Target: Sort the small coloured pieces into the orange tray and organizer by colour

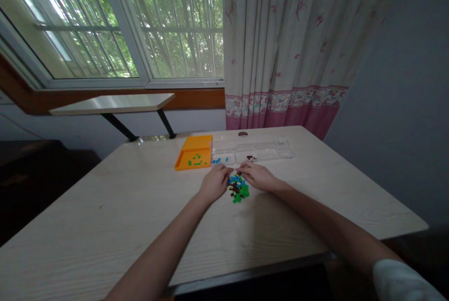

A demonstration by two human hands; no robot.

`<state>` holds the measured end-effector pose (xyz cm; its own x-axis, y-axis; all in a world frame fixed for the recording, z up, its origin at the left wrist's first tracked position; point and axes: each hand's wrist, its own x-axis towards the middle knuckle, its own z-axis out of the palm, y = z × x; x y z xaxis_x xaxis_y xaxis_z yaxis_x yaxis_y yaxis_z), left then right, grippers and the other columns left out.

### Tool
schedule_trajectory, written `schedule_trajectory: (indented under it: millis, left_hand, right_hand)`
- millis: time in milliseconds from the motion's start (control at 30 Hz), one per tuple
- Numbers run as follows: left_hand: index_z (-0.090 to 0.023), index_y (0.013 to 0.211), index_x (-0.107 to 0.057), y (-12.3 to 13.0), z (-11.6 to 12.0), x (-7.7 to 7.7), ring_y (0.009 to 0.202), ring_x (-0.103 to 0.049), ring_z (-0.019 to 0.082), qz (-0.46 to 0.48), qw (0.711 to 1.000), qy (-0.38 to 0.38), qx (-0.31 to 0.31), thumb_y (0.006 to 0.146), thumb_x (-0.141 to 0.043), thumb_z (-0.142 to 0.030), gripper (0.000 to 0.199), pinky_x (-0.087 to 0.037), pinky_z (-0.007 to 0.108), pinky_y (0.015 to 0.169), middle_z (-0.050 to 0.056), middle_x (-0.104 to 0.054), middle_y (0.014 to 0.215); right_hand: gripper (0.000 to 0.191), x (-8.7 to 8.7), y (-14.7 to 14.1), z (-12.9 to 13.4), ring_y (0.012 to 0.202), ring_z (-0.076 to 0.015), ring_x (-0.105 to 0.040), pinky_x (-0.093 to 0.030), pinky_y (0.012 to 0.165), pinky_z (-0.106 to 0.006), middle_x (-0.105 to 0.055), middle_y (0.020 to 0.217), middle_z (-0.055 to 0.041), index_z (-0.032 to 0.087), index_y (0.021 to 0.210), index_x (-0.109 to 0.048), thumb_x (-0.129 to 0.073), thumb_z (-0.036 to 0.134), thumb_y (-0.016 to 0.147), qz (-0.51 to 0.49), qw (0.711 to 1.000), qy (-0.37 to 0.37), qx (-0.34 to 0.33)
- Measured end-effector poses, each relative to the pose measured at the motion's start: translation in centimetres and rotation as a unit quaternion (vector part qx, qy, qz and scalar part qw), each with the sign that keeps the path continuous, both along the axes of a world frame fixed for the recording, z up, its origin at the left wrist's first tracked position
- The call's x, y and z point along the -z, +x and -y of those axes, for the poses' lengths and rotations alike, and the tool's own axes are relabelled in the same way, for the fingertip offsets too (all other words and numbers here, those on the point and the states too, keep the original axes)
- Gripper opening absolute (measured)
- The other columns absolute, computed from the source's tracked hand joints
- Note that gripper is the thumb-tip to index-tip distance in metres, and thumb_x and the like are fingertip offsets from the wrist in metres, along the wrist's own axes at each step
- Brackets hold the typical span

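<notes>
A small pile of building bricks (235,187) in green, blue, brown and pale yellow lies on the table between my hands. My left hand (213,184) is at the pile's left side, fingers bent and drawn together at the tips; whatever they hold is too small to make out. Across from it, my right hand (259,176) rests at the pile's upper right. Its thumb and forefinger are pinched by a small dark piece, and I cannot tell whether they grip it. The two sets of fingertips nearly meet above the pile.
Behind my left hand stands an orange tray (198,143) with several green bricks in it. Joined to its right is a clear compartment tray (263,150) holding blue and brown pieces. A brown oval object (243,134) lies near the back edge. A raised shelf (115,103) stands back left.
</notes>
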<state>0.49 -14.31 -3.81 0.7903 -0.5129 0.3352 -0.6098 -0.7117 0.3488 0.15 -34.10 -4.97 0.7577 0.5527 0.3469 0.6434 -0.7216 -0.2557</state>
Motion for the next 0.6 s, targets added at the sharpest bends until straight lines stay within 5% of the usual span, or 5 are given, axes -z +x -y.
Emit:
schedule_trajectory:
  millis: [600]
  left_hand:
    - [-0.024,0.107,-0.058,0.0,0.0,0.2,0.088,-0.046,0.018,-0.002,0.995,0.047,0.086,0.073,-0.04,-0.006,0.042,-0.037,0.029,0.078,0.007,-0.052,0.092]
  right_hand:
    - [0.022,-0.5,-0.4,1.1,0.08,-0.0142,-0.056,-0.043,0.073,-0.025,-0.062,0.087,-0.0061,0.018,0.097,-0.064,-0.051,0.017,0.079,-0.064,0.992,0.106,-0.039]
